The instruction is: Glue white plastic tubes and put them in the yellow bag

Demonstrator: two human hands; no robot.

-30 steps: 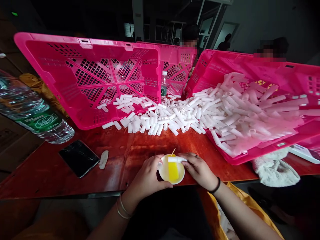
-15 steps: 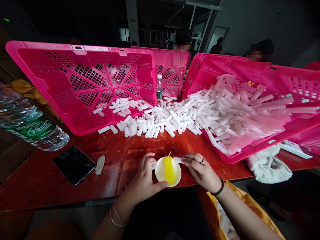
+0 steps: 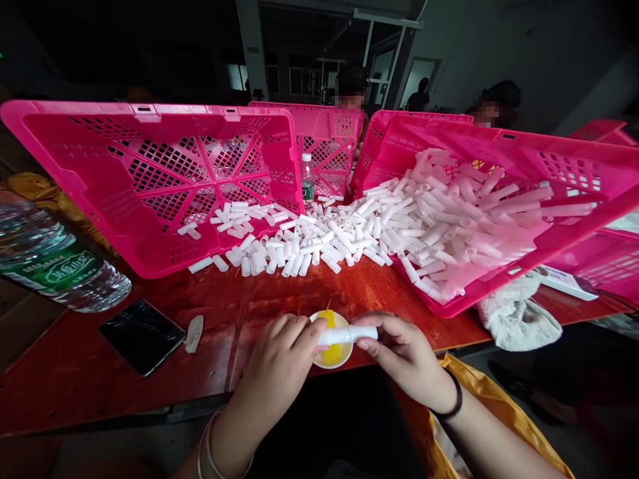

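My left hand is closed on a white plastic tube. Pinched in my right hand is a second white tube piece, whose left end meets the first tube in one nearly level line. Whether one sits inside the other I cannot tell. Both are above a small white bowl, which holds a yellow block with a thin stick poking up from it. Part of the bowl is hidden by the tubes and my left fingers.
Loose white tubes spread from a tipped pink crate toward another pink crate. A phone, a large water bottle, a small bottle and a cloth are around. Co-workers sit beyond the crates.
My left hand has let go of the bowl's rim and brought its tube level over the bowl. The right hand's piece now meets that tube's end. The view has shifted to the right.
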